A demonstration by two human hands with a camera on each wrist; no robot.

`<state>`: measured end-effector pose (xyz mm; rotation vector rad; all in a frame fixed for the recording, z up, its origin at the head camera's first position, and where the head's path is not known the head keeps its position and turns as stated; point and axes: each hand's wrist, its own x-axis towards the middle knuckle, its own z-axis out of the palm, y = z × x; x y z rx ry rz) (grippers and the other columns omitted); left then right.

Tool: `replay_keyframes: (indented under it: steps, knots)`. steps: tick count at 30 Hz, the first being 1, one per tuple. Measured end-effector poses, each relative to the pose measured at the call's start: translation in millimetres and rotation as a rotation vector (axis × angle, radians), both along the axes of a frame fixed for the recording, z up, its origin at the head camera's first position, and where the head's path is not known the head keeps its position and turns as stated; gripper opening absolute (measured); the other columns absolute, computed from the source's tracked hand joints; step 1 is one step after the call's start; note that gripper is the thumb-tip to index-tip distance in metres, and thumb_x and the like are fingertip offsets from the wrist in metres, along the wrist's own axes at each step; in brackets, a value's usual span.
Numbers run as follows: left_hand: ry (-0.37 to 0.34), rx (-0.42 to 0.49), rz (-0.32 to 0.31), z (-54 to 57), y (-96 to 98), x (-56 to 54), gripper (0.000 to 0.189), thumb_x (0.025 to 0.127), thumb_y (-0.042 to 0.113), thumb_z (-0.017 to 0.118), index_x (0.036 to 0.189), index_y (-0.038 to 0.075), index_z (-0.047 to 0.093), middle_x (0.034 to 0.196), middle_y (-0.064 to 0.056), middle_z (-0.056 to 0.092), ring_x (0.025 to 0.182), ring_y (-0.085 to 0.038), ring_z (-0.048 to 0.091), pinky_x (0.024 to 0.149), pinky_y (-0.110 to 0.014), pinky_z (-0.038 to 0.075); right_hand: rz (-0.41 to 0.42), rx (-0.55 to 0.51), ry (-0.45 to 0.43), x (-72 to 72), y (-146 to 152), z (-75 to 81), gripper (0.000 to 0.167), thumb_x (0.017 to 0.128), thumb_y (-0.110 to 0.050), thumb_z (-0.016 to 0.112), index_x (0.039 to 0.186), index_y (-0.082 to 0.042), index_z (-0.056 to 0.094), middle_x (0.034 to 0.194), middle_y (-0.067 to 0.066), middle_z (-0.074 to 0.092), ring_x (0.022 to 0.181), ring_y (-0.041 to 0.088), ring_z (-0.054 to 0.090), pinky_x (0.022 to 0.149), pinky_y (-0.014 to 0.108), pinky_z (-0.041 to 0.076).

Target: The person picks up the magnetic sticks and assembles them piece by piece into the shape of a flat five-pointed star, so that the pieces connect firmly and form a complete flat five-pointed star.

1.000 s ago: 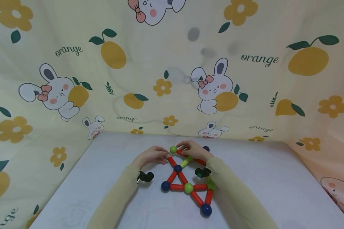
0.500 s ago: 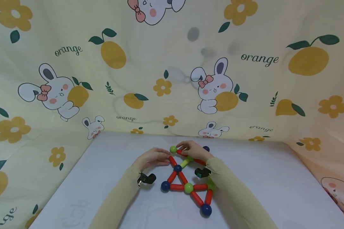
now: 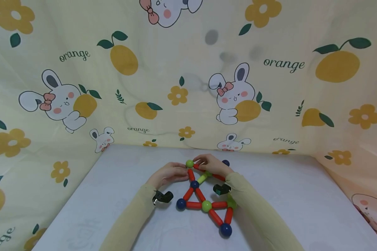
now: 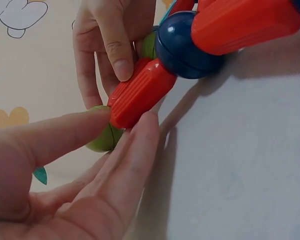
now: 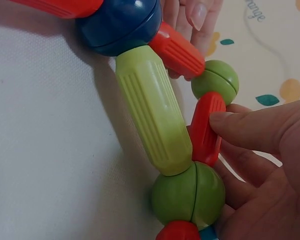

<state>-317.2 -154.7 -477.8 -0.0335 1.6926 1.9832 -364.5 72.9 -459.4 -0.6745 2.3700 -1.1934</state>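
A flat frame of red and green rods joined by balls lies on the white table (image 3: 289, 198). My left hand (image 3: 169, 175) pinches one red rod (image 4: 142, 95) between thumb and fingers. That rod runs from a dark blue ball (image 4: 182, 45) up to a green ball (image 5: 217, 82), its tip right at the ball. On the ball's other side my right hand (image 3: 212, 164) grips a second red rod (image 5: 208, 127), thumb on top. This rod leads to another green ball (image 5: 187, 192), and a light green rod (image 5: 152, 110) links that ball to the blue one.
Nearer the front, the frame continues as triangles with a blue ball (image 3: 181, 204), a green ball (image 3: 206, 206) and a front blue ball (image 3: 225, 230). Another blue ball (image 3: 226, 163) shows behind my right hand. A printed curtain (image 3: 163, 69) borders the table.
My left hand has moved slightly right, swinging the red rod's far end over to the green ball, where a gap showed before. My right hand has stayed in place.
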Motion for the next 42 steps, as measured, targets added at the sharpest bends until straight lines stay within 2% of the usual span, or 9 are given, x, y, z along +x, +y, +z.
replay_keyframes:
  steps: [15,22,27,36,42]
  knots:
    - [-0.016,0.052,0.036,1.5,2.0,1.0,0.047,0.092,0.002,0.061,0.134,-0.009,0.043,0.115,-0.023,0.062,0.103,-0.030,0.064,0.090,-0.039,0.050,0.029,0.016,-0.001,3.0,-1,4.0,0.032,0.095,-0.002,0.056,0.126,-0.011,0.060,0.111,0.006,0.063,0.103,0.022,0.057,0.090,0.036,0.050]
    - [0.007,-0.042,0.054,4.4,11.6,-0.2,0.053,0.091,0.012,0.065,0.136,-0.003,0.041,0.112,-0.020,0.063,0.099,-0.029,0.065,0.086,-0.040,0.053,0.035,0.011,0.006,3.4,0,3.5,0.033,0.094,0.000,0.055,0.126,-0.010,0.060,0.111,0.006,0.063,0.102,0.023,0.057,0.089,0.036,0.050]
    - [0.051,-0.118,0.096,6.6,15.8,-5.1,0.044,0.096,0.021,0.060,0.135,0.004,0.048,0.110,-0.017,0.064,0.094,-0.027,0.066,0.084,-0.039,0.054,0.028,0.001,-0.009,3.4,2,4.0,0.032,0.096,-0.003,0.055,0.127,-0.010,0.059,0.112,0.006,0.063,0.103,0.022,0.057,0.091,0.037,0.049]
    - [0.161,-0.311,0.137,3.7,17.2,-13.3,0.027,0.094,0.011,0.062,0.118,0.000,0.062,0.107,-0.014,0.062,0.085,-0.022,0.064,0.078,-0.034,0.056,-0.019,-0.046,-0.029,1.1,11,4.9,0.032,0.098,-0.011,0.053,0.129,-0.004,0.056,0.109,0.006,0.066,0.103,0.022,0.058,0.092,0.039,0.047]
    - [0.178,-0.333,0.141,3.7,18.3,-13.8,0.025,0.092,0.008,0.063,0.115,-0.001,0.064,0.103,-0.014,0.063,0.085,-0.023,0.064,0.077,-0.034,0.056,-0.017,-0.129,-0.063,1.1,24,4.6,0.036,0.099,-0.017,0.053,0.132,-0.003,0.052,0.116,0.012,0.064,0.107,0.026,0.059,0.094,0.040,0.047]
